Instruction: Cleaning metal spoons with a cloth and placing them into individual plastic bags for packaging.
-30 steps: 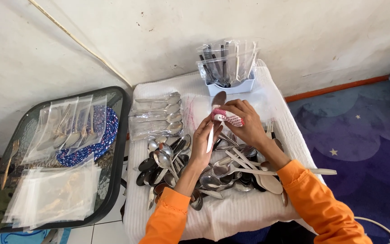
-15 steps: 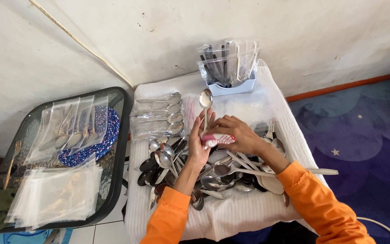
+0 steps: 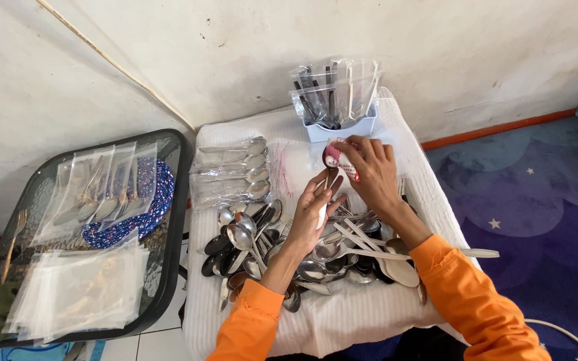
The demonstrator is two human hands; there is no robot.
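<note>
L hand point(image 3: 312, 208) grips the handle of a spoon point(image 3: 330, 175), held upright above the counter point(image 3: 369, 321), which has a white ribbed cloth over it. R hand point(image 3: 369, 170) is closed on a red-and-white cloth point(image 3: 337, 159), pressed round the spoon's bowl. Both hands sit over the counter centre, just in front of a white caddy point(image 3: 342, 127) w/ bagged cutlery standing in it. Loose spoons point(image 3: 262, 247) lie heaped beneath the wrists. Bagged spoons point(image 3: 232, 170) are stacked at the counter's far left. Side tray point(image 3: 168, 267), dark rim, sits left of the counter, w/ clear bags point(image 3: 75, 294) and more bagged cutlery point(image 3: 95, 194) on it.
</note>
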